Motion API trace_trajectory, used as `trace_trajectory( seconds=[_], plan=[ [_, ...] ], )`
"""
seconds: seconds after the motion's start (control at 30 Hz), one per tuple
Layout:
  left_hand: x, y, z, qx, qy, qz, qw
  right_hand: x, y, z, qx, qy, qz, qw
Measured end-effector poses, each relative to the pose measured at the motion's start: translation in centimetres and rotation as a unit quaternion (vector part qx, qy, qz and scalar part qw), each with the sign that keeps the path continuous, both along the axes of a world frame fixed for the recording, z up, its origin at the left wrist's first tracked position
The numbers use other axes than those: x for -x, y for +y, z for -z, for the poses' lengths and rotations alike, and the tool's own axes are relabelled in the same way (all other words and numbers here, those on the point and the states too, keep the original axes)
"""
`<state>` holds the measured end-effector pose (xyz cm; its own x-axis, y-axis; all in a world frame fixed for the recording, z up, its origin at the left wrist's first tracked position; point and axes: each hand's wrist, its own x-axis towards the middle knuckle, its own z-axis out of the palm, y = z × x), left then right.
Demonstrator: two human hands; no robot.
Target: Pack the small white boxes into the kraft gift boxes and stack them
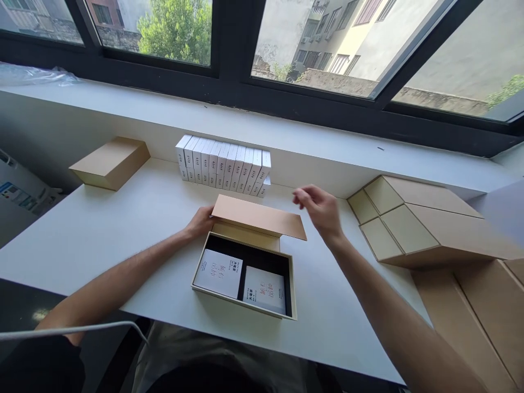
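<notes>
A cardboard gift box lies near the front of the white table with its hinged lid raised at the far side. Two small white printed boxes, a left one and a right one, sit side by side in its black interior. My left hand grips the lid's left end, its fingertips partly hidden behind the panel. Off the lid's right end, my right hand is in the air, slightly blurred, with fingers curled in and nothing visible in them.
Behind the gift box stand stacked rows of small white boxes against the sill wall. One closed brown box is at the back left. Several brown boxes are stacked at the right, with more brown boxes nearer. A white cable crosses the lower left.
</notes>
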<state>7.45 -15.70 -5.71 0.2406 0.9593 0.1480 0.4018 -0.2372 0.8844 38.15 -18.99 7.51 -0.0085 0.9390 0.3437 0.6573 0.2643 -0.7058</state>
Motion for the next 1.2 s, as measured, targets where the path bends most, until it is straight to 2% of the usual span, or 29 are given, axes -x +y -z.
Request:
trace_trajectory(
  seconds=[0.1, 0.2, 0.37, 0.47, 0.57, 0.7, 0.83, 0.9, 1.0, 1.1, 1.2],
  plan=[
    [-0.1, -0.2, -0.4, 0.001, -0.012, 0.007, 1.000, 0.1, 6.8, 2.3, 0.090, -0.030, -0.022, 0.995],
    [-0.3, -0.2, -0.6, 0.005, -0.024, 0.015, 1.000, 0.8, 10.9, 5.4, 0.087, -0.055, -0.012, 0.995],
    [-0.4, 0.2, -0.3, -0.001, -0.034, 0.026, 0.999, 0.2, 12.2, 8.7, 0.047, -0.065, 0.007, 0.997],
    [-0.3, 0.3, -0.2, 0.002, -0.037, 0.034, 0.999, -1.5, 12.2, 9.4, 0.030, -0.029, 0.050, 0.998],
    [-0.2, 0.3, -0.1, 0.002, -0.034, 0.033, 0.999, -3.4, 11.7, 9.1, 0.034, 0.020, 0.064, 0.997],
    [-0.2, 0.3, 0.1, -0.002, -0.033, 0.035, 0.999, -5.6, 8.5, 7.2, 0.019, 0.073, 0.051, 0.996],
    [-0.2, 0.4, 0.4, -0.009, -0.028, 0.024, 0.999, -6.7, 2.3, 2.9, -0.049, 0.095, 0.059, 0.993],
    [-0.1, 0.4, 0.5, -0.013, -0.024, 0.015, 1.000, -6.2, -1.7, 0.0, -0.125, 0.037, 0.057, 0.990],
    [-0.1, 0.3, 0.5, -0.011, -0.024, 0.004, 1.000, -3.6, -7.8, -4.5, -0.226, -0.156, 0.006, 0.962],
    [0.0, 0.1, 0.3, -0.002, -0.016, -0.009, 1.000, 0.9, -12.0, -7.4, -0.170, -0.338, -0.059, 0.924],
    [0.0, 0.0, 0.0, 0.002, -0.007, -0.025, 1.000, 5.6, -13.0, -7.4, -0.017, -0.462, -0.083, 0.883]
  ],
)
